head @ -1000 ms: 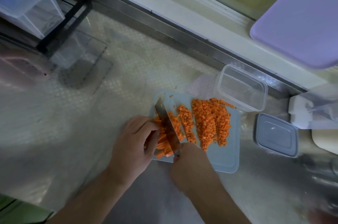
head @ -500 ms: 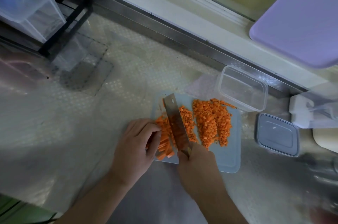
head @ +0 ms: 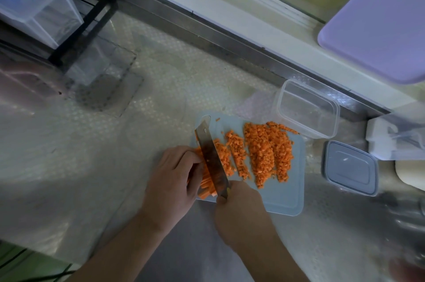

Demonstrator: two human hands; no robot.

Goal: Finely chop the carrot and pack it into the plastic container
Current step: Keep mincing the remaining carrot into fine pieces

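Observation:
A pale blue cutting board (head: 285, 199) lies on the counter, with rows of finely diced carrot (head: 266, 150) across its middle. At its left end lies a bunch of carrot sticks (head: 205, 186), held down by the curled fingers of my left hand (head: 172, 178). My right hand (head: 239, 208) grips the handle of a knife (head: 210, 157), whose blade lies across the sticks beside my left fingers. A clear plastic container (head: 308, 108) stands empty just behind the board's far right corner.
The container's grey lid (head: 350, 166) lies right of the board. A lilac board (head: 377, 19) leans at the upper right, a white box (head: 379, 139) below it. Clear bins on a black rack (head: 41, 3) stand at the far left. A metal rail (head: 207, 28) borders the counter's back.
The knife blade rose and tilted half a second ago, then came back down onto the carrot sticks beside my left fingers. My left hand stays on the sticks.

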